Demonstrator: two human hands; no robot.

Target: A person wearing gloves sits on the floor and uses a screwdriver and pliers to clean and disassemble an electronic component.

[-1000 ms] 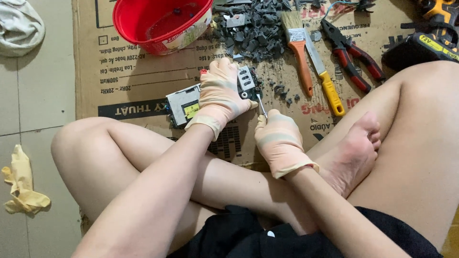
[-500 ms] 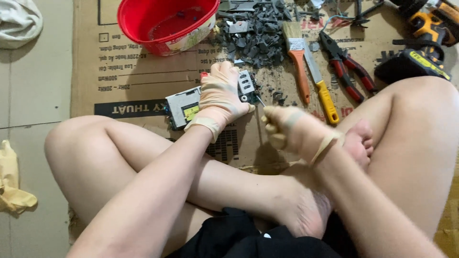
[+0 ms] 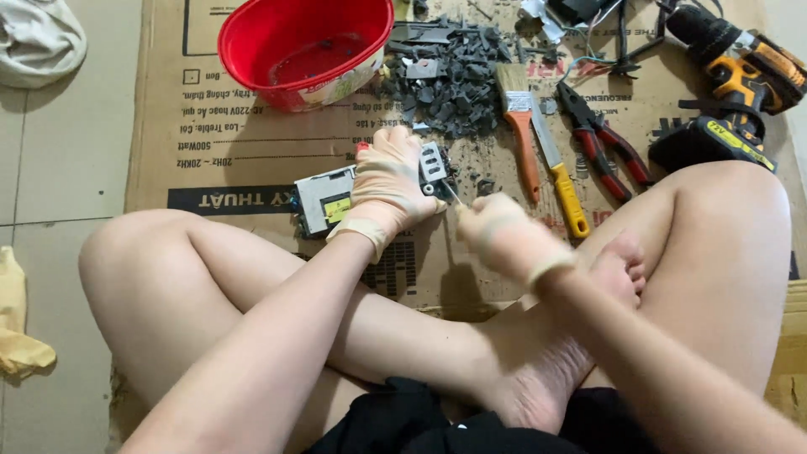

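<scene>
The left hand (image 3: 389, 181), gloved, was clamped down over a small metal electronics box (image 3: 324, 200), pinning it flat on the cardboard sheet (image 3: 210, 151). The right hand (image 3: 503, 238), blurred, was closed around a thin screwdriver (image 3: 451, 193), tip at the box's right end. The box's long axis ran left-right. Beyond lay a red bowl (image 3: 304, 50), a brush (image 3: 519, 126) and pliers (image 3: 601, 143).

head camera | on the person's head | looks straight down | close to lap and hands | only one view, nothing shared
</scene>
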